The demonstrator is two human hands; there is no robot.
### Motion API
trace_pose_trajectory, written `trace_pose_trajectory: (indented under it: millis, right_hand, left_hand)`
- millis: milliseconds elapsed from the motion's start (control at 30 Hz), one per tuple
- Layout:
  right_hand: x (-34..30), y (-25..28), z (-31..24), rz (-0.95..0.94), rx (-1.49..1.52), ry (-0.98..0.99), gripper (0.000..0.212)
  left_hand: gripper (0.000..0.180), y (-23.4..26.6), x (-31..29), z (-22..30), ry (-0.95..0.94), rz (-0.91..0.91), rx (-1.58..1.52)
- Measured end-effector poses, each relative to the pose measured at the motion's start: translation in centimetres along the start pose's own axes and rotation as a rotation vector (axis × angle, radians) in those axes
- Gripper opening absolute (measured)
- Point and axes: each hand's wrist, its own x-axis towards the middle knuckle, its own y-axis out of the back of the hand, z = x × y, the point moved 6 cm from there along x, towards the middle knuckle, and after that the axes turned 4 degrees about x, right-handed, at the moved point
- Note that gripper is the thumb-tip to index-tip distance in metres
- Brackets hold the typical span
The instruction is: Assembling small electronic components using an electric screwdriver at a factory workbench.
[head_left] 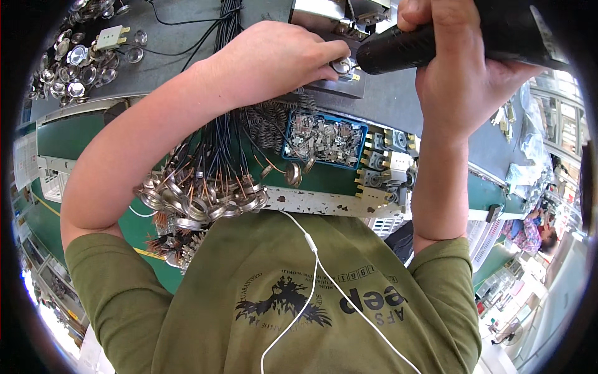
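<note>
My left hand [283,59] reaches over the bench, thumb and fingers pinched on a small round metal part [341,65]. That part rests on or just above a metal block fixture [339,86]; my fingers hide most of it. Wrapped in my right hand [455,71] is a black power screwdriver [398,53], held sideways with its nose pointing left. The nose is close beside the metal part; whether they touch I cannot tell. Under my left wrist runs a bundle of black wires [218,134] ending in metal cups [199,202] at the bench's front edge.
A blue tray [360,163] of small metal pieces sits in front of the fixture, beside loose springs [266,128]. Several switch-like units with brass terminals [389,165] stand right of it. Metal caps [78,68] are heaped at far left. Clear plastic bags [528,162] lie at right.
</note>
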Motion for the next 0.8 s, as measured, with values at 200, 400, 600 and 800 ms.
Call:
trace_pose_trajectory:
  millis: [200,400,600,800]
  right_hand:
    - [0.7,-0.2,0.5,-0.162,-0.08,0.374,0.017]
    - [1.0,1.2,0.3,-0.08,0.034,0.008,0.02]
    - [0.1,3.2,-1.6,0.04,-0.106,0.146,0.025]
    - [-0.1,3.8,-2.5,0.135,-0.102,0.167,0.027]
  left_hand:
    - [0.026,0.2,0.1,0.2,-0.013,-0.002,0.028]
    - [0.031,0.4,-0.2,0.1,0.012,-0.018,0.016]
    - [0.026,2.9,0.3,1.8,-0.144,0.147,0.146]
    - [0.003,-0.2,-0.7,6.7,-0.496,-0.216,-0.041]
